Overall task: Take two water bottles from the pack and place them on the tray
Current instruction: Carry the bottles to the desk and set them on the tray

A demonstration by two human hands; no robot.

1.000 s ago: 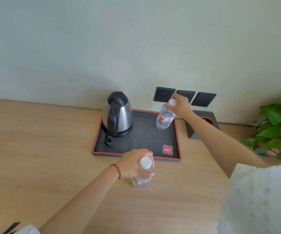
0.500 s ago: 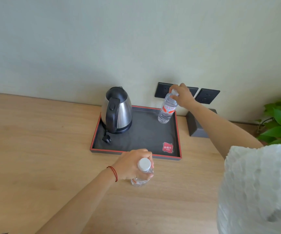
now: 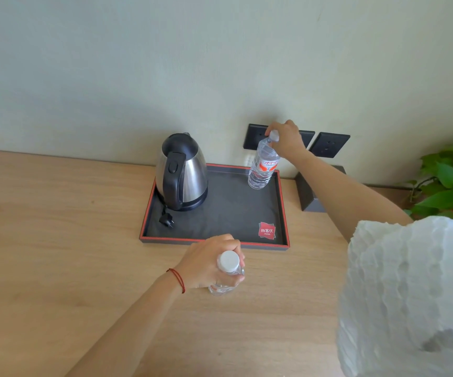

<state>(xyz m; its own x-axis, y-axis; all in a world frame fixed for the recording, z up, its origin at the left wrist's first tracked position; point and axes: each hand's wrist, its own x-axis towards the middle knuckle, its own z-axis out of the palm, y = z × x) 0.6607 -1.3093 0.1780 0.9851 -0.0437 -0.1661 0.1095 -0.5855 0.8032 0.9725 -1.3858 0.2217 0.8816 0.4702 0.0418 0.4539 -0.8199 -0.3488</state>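
A black tray [image 3: 228, 210] with a red rim lies on the wooden table against the wall. One clear water bottle [image 3: 264, 165] with a red label stands upright in the tray's far right corner; my right hand [image 3: 286, 140] grips its neck and white cap. A second water bottle [image 3: 226, 276] with a white cap stands on the table just in front of the tray's near edge, and my left hand [image 3: 209, 263] is wrapped around its upper part. The pack is not in sight.
A steel and black kettle [image 3: 181, 172] with its plug fills the tray's left side. A red logo card [image 3: 267, 230] lies at the tray's near right corner. Dark wall sockets [image 3: 328, 145], a dark box [image 3: 308, 195] and a green plant [image 3: 451, 180] are to the right.
My right hand has set its bottle a little farther back into the tray's far right corner. My left hand and its bottle have stayed in place in front of the tray.
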